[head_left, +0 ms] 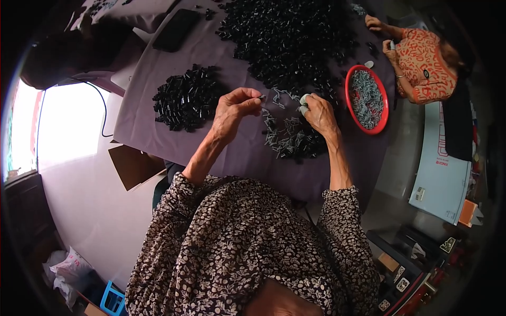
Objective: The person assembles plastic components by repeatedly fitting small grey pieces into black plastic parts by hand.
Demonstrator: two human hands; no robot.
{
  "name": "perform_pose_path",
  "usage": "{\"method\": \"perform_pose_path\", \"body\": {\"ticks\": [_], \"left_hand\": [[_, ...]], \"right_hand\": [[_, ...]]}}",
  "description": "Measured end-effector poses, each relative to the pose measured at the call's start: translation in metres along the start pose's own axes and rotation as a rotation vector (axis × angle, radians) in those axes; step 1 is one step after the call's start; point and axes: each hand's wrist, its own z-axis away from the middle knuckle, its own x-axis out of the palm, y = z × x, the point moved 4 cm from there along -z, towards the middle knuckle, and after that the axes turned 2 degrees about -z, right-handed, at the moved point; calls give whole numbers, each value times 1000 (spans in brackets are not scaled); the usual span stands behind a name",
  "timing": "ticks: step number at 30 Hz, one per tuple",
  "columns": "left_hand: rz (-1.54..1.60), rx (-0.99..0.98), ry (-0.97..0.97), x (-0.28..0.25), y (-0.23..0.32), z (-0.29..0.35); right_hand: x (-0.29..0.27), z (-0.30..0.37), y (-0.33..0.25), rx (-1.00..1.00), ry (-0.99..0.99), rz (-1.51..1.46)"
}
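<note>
My left hand (235,107) is raised over the purple table cover (158,126), its thumb and fingers pinched on a small black plastic part (261,97). My right hand (318,112) rests on a heap of small grey metal clips mixed with black parts (292,138), with white guards on two fingertips (303,104); whether it grips a clip is hidden. A small pile of black parts (187,98) lies left of my left hand. A much larger heap of black parts (287,37) spreads across the far side.
A red bowl (352,108) of grey clips stands to the right. Another person in an orange patterned top (426,66) works at the far right corner. A dark phone (175,30) lies far left. A brown cardboard piece (133,166) juts from the table's near-left edge.
</note>
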Motion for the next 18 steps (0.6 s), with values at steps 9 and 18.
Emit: {"method": "perform_pose_path", "body": {"ticks": [9,18], "left_hand": [[-50,-17,-82,31,-2,-2],[35,-57,-79,41,9,8]], "right_hand": [[-3,1,1,213,4,-382],[-6,-4,-37,176,173,-1450]]}}
